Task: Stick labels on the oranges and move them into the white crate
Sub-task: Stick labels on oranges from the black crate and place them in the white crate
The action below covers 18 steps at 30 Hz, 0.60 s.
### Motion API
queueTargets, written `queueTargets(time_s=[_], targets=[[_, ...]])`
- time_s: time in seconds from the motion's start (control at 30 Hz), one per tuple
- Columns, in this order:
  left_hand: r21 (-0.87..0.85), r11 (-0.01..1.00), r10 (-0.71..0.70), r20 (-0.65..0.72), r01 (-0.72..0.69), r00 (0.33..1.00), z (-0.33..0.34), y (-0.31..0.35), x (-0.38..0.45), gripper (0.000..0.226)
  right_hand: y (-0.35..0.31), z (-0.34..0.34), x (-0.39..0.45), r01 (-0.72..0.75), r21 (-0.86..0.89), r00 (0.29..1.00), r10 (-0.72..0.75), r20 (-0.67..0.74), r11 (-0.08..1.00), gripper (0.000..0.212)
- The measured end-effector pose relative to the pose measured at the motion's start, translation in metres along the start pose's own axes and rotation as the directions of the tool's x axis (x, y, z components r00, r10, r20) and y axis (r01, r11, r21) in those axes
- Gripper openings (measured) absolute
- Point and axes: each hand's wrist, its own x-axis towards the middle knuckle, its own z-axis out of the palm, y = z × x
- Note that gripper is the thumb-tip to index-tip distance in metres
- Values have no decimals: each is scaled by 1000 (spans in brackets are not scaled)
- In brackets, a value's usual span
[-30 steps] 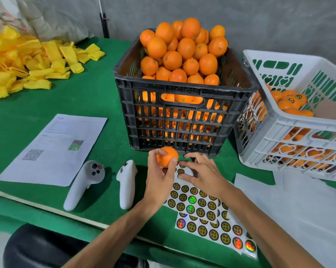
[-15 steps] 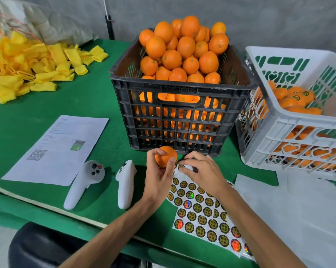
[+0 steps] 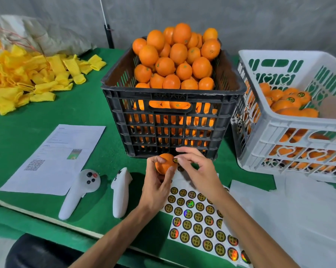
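Two hands meet just in front of the black crate on the green surface. Left hand has its grip curled round an orange. Right hand pinches a round label against that orange's side. Below lies the sticker sheet. White crate, at right, holds labelled oranges.

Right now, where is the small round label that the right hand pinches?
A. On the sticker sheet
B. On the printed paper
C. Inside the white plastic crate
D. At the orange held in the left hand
D: the right hand holds the small round label against the orange that the left hand grips.
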Motion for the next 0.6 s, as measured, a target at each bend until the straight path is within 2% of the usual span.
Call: queueTargets(time_s=[0.13,0.27,0.3,0.33,0.4,0.43,0.5,0.57,0.6], targets=[[-18,1000,16,15,-15,1000,-1,0,-4,50,3,6,-5,-23,-28,999,22,-35,999,19],[-17,994,104,10,-104,994,-4,15,-7,44,-10,7,-8,-79,10,996,79,-36,997,56],[-8,990,138,17,-138,990,-5,19,-6,43,-17,6,-9,-54,-4,997,54,-57,999,58],[-10,985,172,23,-171,985,-5,25,-5,41,-24,5,-10,17,-46,996,-21,-86,999,51],[-31,965,263,24,-262,965,-3,43,2,39,-41,0,-10,227,-157,957,-250,-147,961,28],[-28,943,331,20,-330,943,-2,55,7,36,-51,-4,-8,309,-204,921,-346,-180,929,23],[34,874,484,33,-485,874,0,87,24,32,-75,-14,1,390,-277,859,-455,-234,878,26],[127,767,626,65,-629,777,2,120,45,34,-102,-24,11,399,-344,821,-498,-279,850,34],[172,699,690,90,-694,718,4,137,56,43,-115,-30,16,382,-363,810,-497,-312,850,40]])
